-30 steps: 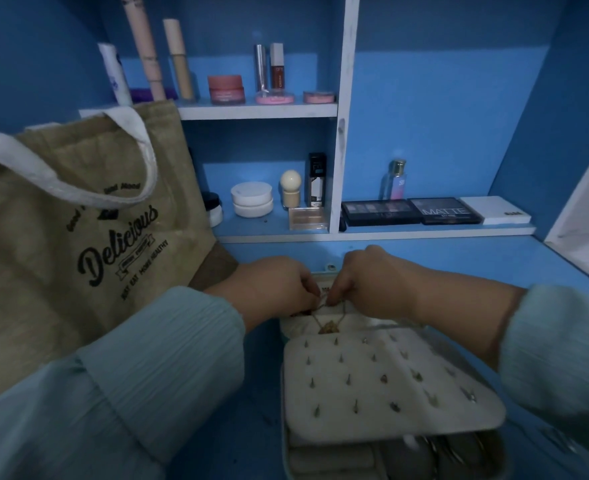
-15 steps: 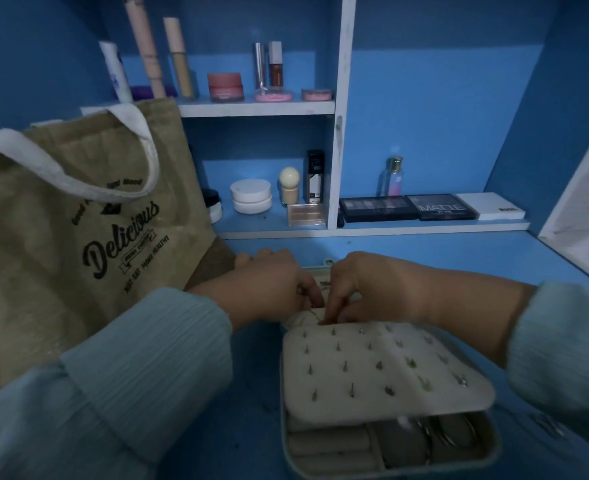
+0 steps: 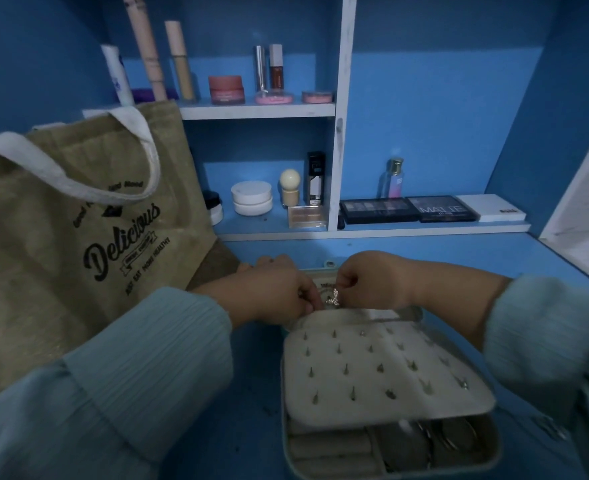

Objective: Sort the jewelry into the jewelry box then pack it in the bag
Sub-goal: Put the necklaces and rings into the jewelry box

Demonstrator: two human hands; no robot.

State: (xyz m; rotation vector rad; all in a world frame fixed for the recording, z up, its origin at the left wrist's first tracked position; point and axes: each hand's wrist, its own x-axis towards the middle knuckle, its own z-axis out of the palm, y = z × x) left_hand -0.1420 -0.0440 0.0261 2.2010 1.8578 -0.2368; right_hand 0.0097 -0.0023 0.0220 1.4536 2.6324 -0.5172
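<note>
Both hands meet over the far edge of the open jewelry box (image 3: 386, 441) – left hand (image 3: 279, 292) and right hand (image 3: 372, 282) with curled fingers pinching a small sparkly pendant (image 3: 333, 298) between them; padded cream stud panel (image 3: 383, 368) lies tilted across the box. Coarse burlap bag (image 3: 78, 237) stands at the bench's left edge

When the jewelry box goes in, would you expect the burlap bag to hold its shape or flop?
The bag stands upright unaided beside the box, so its coarse weave is probably fairly stiff. Its handle droops over the front, so the top may sag when gripped there. It seems light, and a push could tip or slide it.
</note>
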